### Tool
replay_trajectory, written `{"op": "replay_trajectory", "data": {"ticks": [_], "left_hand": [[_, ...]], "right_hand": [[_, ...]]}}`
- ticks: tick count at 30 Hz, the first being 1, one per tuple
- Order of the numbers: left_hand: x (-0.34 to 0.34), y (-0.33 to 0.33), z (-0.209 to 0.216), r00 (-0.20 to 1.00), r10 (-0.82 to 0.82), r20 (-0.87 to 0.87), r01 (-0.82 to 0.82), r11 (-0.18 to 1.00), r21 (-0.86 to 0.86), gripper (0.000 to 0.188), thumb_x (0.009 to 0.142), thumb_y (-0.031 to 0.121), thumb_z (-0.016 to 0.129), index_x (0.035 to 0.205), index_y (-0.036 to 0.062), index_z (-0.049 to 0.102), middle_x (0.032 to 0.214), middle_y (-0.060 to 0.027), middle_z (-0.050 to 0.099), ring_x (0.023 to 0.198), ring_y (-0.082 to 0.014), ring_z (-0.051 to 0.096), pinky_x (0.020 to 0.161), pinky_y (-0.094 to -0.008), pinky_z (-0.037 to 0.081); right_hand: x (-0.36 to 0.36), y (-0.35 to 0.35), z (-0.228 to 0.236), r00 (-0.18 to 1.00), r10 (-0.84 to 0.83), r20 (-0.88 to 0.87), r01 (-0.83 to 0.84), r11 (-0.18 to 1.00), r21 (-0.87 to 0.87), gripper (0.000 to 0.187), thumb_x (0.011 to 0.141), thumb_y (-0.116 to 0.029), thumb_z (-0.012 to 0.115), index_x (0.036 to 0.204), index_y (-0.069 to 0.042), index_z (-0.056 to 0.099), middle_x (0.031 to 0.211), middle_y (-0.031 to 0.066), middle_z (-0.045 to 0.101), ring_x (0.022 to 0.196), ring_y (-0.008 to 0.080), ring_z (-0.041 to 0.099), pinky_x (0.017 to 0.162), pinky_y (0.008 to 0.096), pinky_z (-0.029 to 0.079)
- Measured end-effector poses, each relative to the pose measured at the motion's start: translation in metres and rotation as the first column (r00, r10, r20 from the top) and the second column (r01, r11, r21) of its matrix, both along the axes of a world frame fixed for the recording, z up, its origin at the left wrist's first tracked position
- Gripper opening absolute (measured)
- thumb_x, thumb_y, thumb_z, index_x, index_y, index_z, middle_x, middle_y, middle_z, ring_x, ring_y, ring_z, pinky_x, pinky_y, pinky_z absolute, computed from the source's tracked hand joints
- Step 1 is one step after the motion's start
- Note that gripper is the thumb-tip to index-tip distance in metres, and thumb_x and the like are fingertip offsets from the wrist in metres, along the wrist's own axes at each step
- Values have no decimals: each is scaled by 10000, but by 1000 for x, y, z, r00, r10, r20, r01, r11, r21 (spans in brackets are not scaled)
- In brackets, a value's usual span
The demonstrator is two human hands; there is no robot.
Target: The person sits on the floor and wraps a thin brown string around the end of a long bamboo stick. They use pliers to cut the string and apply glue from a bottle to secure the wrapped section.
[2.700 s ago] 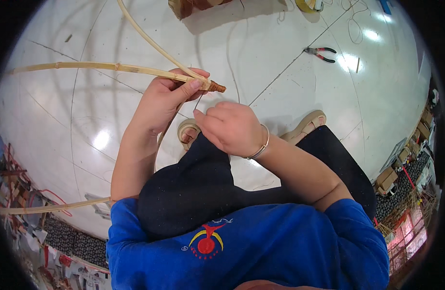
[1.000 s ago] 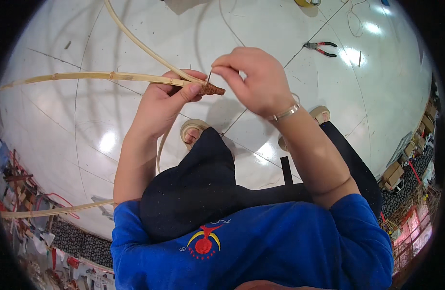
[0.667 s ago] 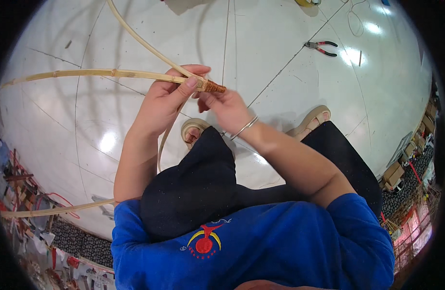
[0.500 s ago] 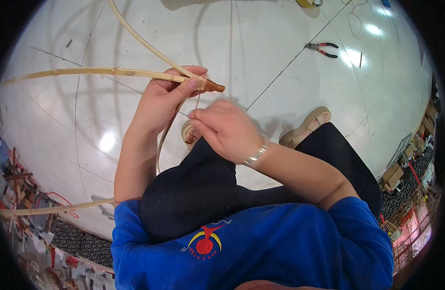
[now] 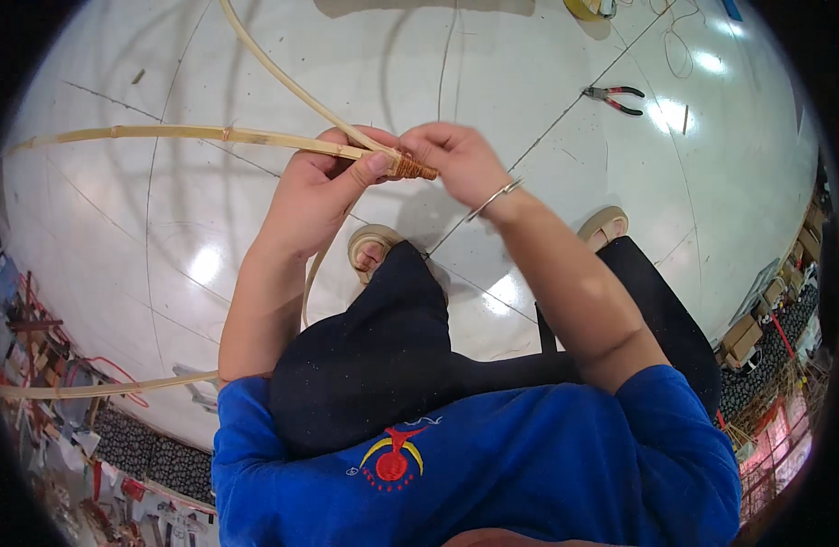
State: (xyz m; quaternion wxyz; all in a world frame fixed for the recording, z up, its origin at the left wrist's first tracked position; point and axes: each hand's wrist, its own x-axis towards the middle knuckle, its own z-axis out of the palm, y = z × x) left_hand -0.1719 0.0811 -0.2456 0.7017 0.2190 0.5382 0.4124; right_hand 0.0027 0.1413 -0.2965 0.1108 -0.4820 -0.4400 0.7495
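The left hand (image 5: 324, 201) is grasping two bamboo strips where they are converging, its thumb pressing on top just beside the reddish-brown binding (image 5: 414, 168) that is wrapping their joined end. The knotted bamboo strip (image 5: 169, 132) is running out leftward, nearly level, while the smoother bamboo strip (image 5: 278, 77) is curving up and away from the person. The binding is lying to the right of the left-hand grip, its long axis pointing rightward and dipping slightly toward the person, the tapered tip sticking out free. The right hand (image 5: 463, 166) is hovering at the tip's right, its bent fingers reaching over the binding's far side; both hands are sitting close to it, the left thumb along its left edge. Whether the right fingers are pinching a strand or touching the binding, I cannot tell; they are blurring and overlapping there. The left fingers are mostly hiding beneath the strips. The upper strip is running out of view at the top, and the knotted one is fading into the dark left rim.
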Motion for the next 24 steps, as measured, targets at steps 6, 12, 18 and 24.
{"op": "replay_trajectory", "data": {"ticks": [6, 12, 18, 24], "left_hand": [[-3, 7, 1, 1000, -30, 0, 30, 997, -71, 256, 869, 135, 606, 1076, -12, 569, 920, -65, 616, 876, -117, 568, 793, -262, 461], [-6, 5, -1, 999, -38, 10, 39, 997, -63, 261, 856, 128, 624, 1070, -13, 574, 924, -70, 630, 897, -140, 589, 786, -256, 460], [-5, 4, 3, 999, -32, 4, 33, 997, -77, 263, 855, 124, 624, 1066, -24, 570, 946, -81, 638, 898, -149, 596, 826, -267, 456], [-1, 5, 5, 1000, -18, 1, 18, 999, -50, 262, 850, 118, 628, 1065, -20, 569, 946, -71, 633, 900, -130, 586, 825, -261, 453]], "right_hand": [[-16, -68, 13, 997, -38, 62, 29, 990, 138, 150, 876, -113, 514, 916, -30, 633, 743, 64, 624, 653, 169, 559, 631, 314, 451], [1, -31, 94, 902, 278, 330, -431, 619, 656, 91, 825, -82, 551, 868, -78, 631, 697, 99, 575, 643, 283, 545, 601, 358, 441], [8, 41, 77, 905, 209, 371, -425, 495, 758, 111, 814, -159, 588, 859, -71, 638, 696, 72, 590, 638, 229, 551, 582, 346, 444], [4, 42, 32, 987, 86, 132, -118, 959, 259, 122, 820, -110, 641, 892, -12, 648, 705, -5, 591, 638, 57, 510, 586, 213, 424]]}}
